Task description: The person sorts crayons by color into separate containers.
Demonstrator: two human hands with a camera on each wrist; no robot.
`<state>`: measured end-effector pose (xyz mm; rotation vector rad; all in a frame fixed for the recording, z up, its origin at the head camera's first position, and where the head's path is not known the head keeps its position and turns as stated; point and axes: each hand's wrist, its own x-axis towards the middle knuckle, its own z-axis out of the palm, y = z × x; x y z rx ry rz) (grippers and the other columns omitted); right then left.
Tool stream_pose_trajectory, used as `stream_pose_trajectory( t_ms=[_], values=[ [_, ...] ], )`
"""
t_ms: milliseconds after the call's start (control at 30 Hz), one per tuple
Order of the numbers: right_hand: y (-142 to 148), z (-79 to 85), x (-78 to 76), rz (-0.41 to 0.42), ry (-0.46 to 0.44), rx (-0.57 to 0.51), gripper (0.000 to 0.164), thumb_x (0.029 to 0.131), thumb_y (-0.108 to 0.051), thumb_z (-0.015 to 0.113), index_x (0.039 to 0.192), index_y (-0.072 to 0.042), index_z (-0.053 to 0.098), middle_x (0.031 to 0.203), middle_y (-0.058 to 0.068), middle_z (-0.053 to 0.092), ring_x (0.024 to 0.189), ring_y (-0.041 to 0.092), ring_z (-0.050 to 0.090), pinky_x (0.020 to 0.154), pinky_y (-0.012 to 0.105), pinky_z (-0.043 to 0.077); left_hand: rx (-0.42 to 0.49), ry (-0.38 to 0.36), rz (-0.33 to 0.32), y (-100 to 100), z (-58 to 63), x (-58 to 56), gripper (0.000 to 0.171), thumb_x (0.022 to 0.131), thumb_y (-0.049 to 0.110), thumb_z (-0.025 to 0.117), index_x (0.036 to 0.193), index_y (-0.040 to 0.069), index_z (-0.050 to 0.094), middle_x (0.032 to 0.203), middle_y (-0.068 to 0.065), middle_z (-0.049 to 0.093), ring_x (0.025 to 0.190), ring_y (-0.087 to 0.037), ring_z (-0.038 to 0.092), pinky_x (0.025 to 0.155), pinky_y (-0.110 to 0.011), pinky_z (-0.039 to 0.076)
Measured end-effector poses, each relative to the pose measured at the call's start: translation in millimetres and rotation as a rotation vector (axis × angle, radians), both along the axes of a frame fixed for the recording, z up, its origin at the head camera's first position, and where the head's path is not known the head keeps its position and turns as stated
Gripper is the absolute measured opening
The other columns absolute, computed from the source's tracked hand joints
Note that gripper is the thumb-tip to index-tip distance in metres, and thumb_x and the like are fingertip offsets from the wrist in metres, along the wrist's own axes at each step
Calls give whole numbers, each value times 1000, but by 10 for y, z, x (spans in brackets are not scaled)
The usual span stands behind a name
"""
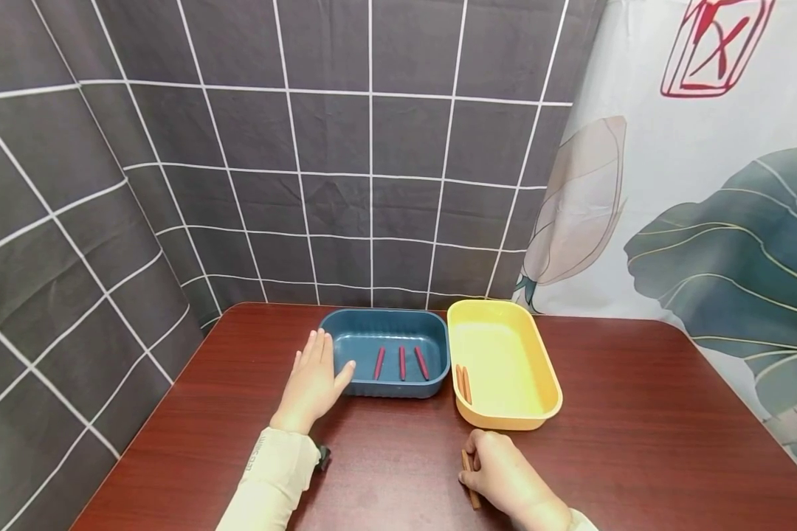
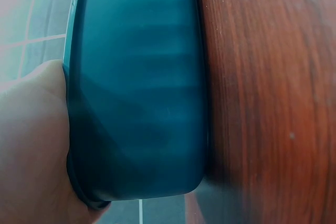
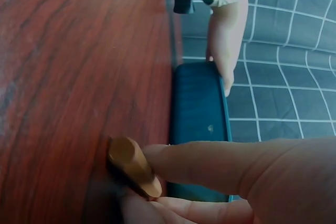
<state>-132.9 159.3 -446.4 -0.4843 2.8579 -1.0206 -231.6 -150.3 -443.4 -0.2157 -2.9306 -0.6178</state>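
Note:
My right hand [image 1: 505, 472] pinches an orange-brown crayon [image 1: 474, 500] between thumb and fingers, in front of the yellow bin. In the right wrist view the crayon [image 3: 131, 163] shows its flat end, close to the tabletop; whether it touches the wood I cannot tell. My left hand [image 1: 315, 380] rests with straight fingers on the left end of the blue bin [image 1: 387, 389], its thumb spread over the near rim. Several dark red crayons, one of them a crayon [image 1: 401, 363] in the middle, lie inside that bin. Two orange crayons [image 1: 463, 383] lie along the yellow bin's left wall.
The yellow bin [image 1: 548, 369] stands against the blue bin's right end, both near the back of the reddish-brown table [image 1: 385, 450]. A grey checked curtain [image 1: 332, 206] hangs behind them, with a white leaf-patterned cloth [image 1: 591, 280] to the right.

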Motion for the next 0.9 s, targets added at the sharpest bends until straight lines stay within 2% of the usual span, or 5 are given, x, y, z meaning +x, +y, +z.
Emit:
stream_pose_trajectory(
  t_ms=[267, 467, 733, 900],
  values=[
    [-1, -9, 17, 36, 0, -21, 23, 72, 7, 72, 79, -8, 56, 58, -7, 49, 43, 1, 49, 51, 22, 42, 1, -8, -4, 1, 2, 0, 80, 101, 42, 56, 154, -11, 27, 162, -28, 24, 153, -42, 14, 120, -61, 18],
    [3, -8, 13, 29, -2, -2, 23, 72, 7, 72, 82, -7, 57, 61, -5, 49, 47, 2, 49, 52, 23, 43, 3, -4, -9, 4, -1, 2, 80, 102, 42, 56, 154, -11, 28, 162, -29, 24, 153, -42, 14, 120, -61, 18],
    [-29, 3, 19, 13, 71, 35, 25, 68, 8, 70, 79, -11, 60, 65, -7, 49, 58, 0, 44, 53, 22, 41, 13, -15, -8, 3, 14, 8, 80, 102, 42, 55, 154, -11, 26, 162, -29, 23, 153, -42, 13, 120, -61, 18],
    [-46, 46, 30, 18, 45, 9, 23, 72, 8, 69, 82, -12, 61, 65, -11, 52, 57, -2, 45, 53, 22, 41, 11, -16, -11, -5, 24, 5, 79, 102, 42, 54, 154, -11, 27, 162, -29, 23, 153, -42, 13, 120, -61, 17]
  ],
)
